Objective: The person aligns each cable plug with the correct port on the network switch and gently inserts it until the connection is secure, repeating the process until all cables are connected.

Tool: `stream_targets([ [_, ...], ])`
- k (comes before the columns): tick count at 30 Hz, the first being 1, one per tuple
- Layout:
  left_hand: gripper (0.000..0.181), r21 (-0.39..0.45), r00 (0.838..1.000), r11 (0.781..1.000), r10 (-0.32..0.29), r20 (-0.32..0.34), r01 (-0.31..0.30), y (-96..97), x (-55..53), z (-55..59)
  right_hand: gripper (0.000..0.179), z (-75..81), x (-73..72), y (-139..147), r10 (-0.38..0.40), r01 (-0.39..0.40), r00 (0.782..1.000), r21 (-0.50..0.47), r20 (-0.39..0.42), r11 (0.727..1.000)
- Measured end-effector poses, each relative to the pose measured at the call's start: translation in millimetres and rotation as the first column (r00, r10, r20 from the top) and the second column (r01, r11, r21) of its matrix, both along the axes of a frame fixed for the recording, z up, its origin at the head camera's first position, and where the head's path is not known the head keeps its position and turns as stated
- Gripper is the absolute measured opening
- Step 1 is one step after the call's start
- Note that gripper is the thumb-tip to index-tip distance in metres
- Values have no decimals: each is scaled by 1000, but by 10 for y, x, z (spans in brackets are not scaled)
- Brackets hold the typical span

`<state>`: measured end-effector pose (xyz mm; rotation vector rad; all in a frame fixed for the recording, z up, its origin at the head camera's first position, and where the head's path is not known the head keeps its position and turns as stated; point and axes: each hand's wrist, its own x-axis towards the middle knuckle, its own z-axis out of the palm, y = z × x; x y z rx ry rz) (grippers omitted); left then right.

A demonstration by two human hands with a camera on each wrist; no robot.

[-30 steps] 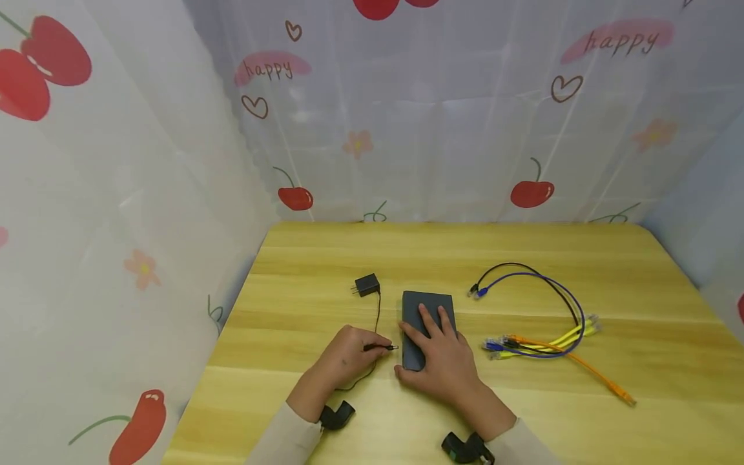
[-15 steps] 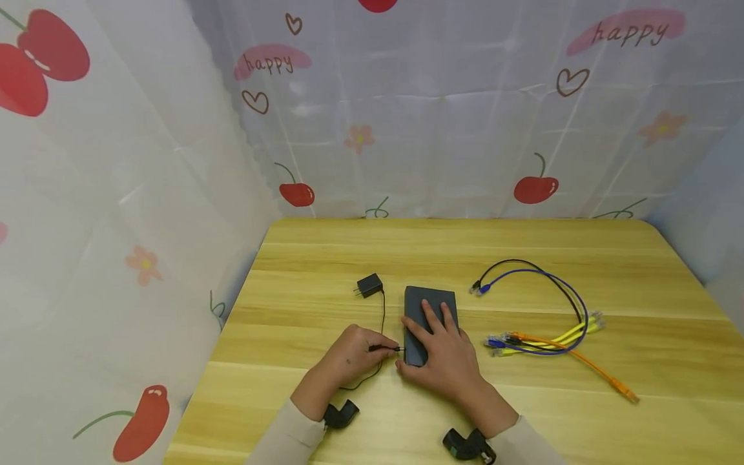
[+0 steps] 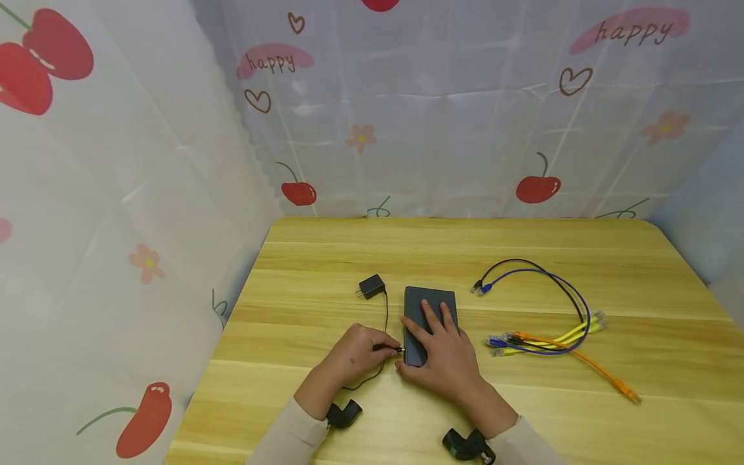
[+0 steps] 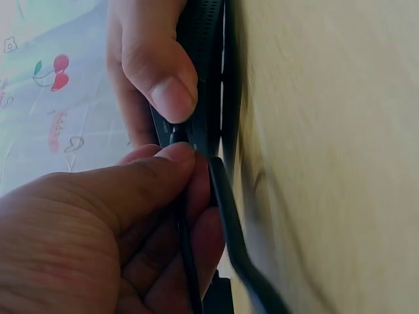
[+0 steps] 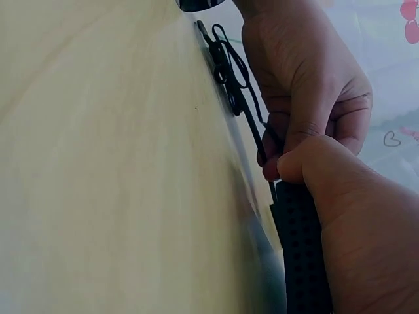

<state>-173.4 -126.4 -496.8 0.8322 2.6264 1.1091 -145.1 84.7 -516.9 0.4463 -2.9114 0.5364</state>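
"Dark grey box [image 3: 415, 307], flat on the wooden table [image 3: 314, 258], near the middle. What's on it?"

"The right hand [image 3: 446, 361], fingers spread across the top, thumb by the near left corner."

"And the left hand [image 3: 354, 356]?"

"Just left of the box. Thumb and fingertips pinch the small black plug [image 3: 400, 349], its tip pointing at the box's left side, close to that right thumb."

"Is it in?"

"I can't tell; the fingers cover too much."

"Where does the cord [image 3: 387, 313] go?"

"Past the left hand and up to a black power adapter [image 3: 372, 286], lying far left of the box with its prongs facing left."

"Anything on the right?"

"Loose cables, overlapping: yellow cables [image 3: 572, 336], an orange cable [image 3: 595, 368] slanting toward the near right, and a blue cable [image 3: 588, 316] and a black cable [image 3: 514, 260] curving round the far side."
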Motion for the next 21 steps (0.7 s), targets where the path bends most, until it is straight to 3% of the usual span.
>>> stream_targets([
  [8, 12, 25, 998, 999, -32, -46, 33, 77, -32, -32, 80, 1, -5, -2, -8, 8, 1000, 29, -28, 1000],
  [14, 11, 24, 1000, 1000, -17, -4, 17, 63, -22, -55, 81, 5, 6, -15, 15, -15, 1000, 29, 1, 999],
  [21, 13, -33, 1000, 999, -5, 30, 6, 34, -16, -57, 99, 41, 36, 40, 91, -90, 995, -18, 47, 996],
])
